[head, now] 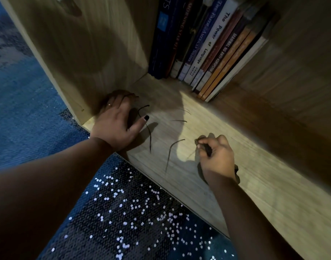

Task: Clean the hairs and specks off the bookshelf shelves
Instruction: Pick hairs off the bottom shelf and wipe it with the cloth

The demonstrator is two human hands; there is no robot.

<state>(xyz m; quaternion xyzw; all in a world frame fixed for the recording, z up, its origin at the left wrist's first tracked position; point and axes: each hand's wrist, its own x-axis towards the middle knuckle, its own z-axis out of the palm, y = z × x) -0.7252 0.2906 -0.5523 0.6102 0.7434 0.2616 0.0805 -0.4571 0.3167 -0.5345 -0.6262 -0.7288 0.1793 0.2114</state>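
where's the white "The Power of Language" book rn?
Head view, upper right: The Power of Language book stands leaning in the row of books at the shelf back, fourth from the left.

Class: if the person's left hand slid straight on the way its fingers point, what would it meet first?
Probably the shelf's back corner: the left hand lies flat, fingertips already near the side panel. Depth is unclear.

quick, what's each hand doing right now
Left hand: open, flat on the shelf, holding nothing.
Right hand: fingers pinched shut on a dark strand, probably collected hairs.
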